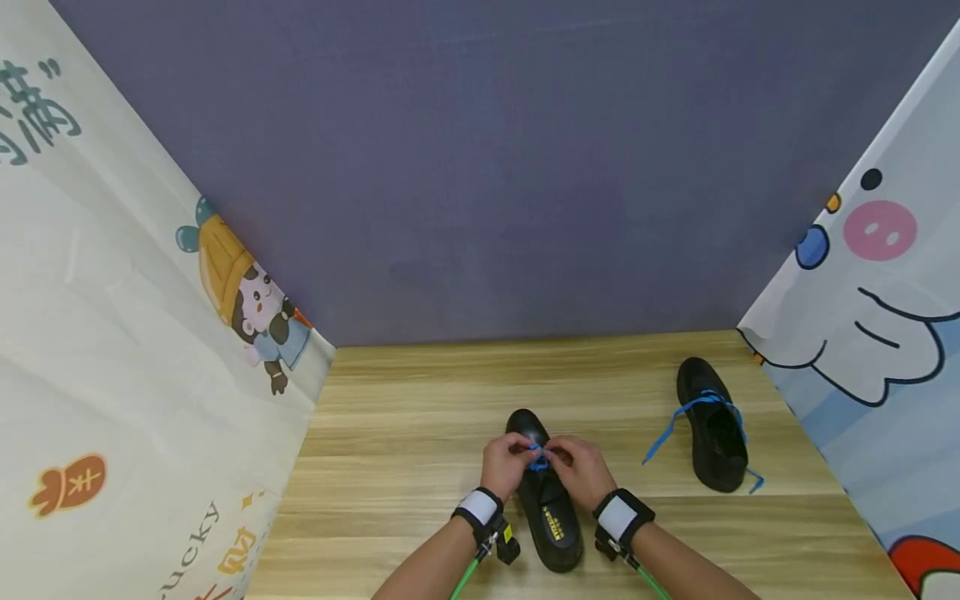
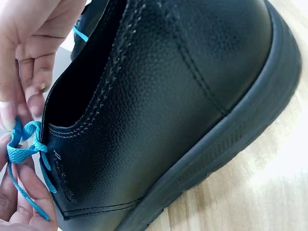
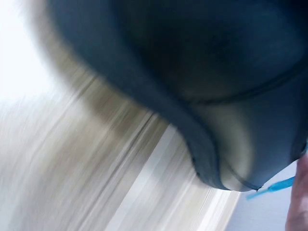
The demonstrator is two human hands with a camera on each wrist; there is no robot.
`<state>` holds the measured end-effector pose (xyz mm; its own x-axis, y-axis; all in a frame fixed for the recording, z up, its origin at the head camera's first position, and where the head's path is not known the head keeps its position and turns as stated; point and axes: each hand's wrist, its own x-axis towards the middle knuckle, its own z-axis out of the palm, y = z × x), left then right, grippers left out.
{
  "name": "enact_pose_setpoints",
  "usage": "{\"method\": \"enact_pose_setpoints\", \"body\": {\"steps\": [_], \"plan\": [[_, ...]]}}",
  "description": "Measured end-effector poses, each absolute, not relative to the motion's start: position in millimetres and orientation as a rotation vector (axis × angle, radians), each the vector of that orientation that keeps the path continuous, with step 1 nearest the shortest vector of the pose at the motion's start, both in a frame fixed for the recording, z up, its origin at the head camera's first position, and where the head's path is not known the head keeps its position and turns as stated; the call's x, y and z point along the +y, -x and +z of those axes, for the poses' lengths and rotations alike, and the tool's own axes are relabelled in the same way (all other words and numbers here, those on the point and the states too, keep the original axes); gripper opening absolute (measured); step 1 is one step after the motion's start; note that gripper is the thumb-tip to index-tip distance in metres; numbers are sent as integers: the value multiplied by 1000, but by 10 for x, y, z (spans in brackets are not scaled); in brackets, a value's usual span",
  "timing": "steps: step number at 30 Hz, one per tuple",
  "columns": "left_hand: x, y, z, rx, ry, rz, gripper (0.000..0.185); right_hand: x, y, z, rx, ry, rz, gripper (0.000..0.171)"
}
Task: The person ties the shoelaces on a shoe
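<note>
A black leather shoe point(image 1: 546, 500) lies on the wooden table point(image 1: 390, 467), toe pointing away from me. My left hand point(image 1: 516, 455) and right hand point(image 1: 564, 457) meet over its lacing, each pinching the blue lace point(image 1: 538, 457). In the left wrist view the shoe point(image 2: 168, 96) fills the frame, and the lace point(image 2: 23, 144) forms a small knot or loop at the eyelets, pinched between fingers point(image 2: 29, 62) from above and below. The right wrist view is blurred. It shows the shoe point(image 3: 192, 72), a strip of blue lace point(image 3: 272, 187) and a finger point(image 3: 299, 202) at the edge.
A second black shoe point(image 1: 712, 425) lies to the right, its blue lace point(image 1: 663, 437) loose and trailing over the table. Printed cloth panels stand at the left point(image 1: 112, 333) and right point(image 1: 885, 333); a purple wall point(image 1: 487, 167) closes the back.
</note>
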<state>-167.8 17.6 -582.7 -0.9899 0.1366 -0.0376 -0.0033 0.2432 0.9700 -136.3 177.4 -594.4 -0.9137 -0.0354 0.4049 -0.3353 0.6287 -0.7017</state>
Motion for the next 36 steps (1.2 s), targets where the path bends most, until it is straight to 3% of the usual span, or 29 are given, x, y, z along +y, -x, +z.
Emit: {"method": "enact_pose_setpoints", "body": {"steps": [8,25,36], "plan": [[162,1690,-5846,2457,-181,1813,8,1778,1367,-5899,-2523,-197,1341,22],[96,1665,-5929,2325,-22,1957,6,1862,1325,-6023,-2377,-298,1302,25],[-23,1681,-5979,2456,-54,1867,8,1944,1286,-6032,-2391,-333,1273,25]]}}
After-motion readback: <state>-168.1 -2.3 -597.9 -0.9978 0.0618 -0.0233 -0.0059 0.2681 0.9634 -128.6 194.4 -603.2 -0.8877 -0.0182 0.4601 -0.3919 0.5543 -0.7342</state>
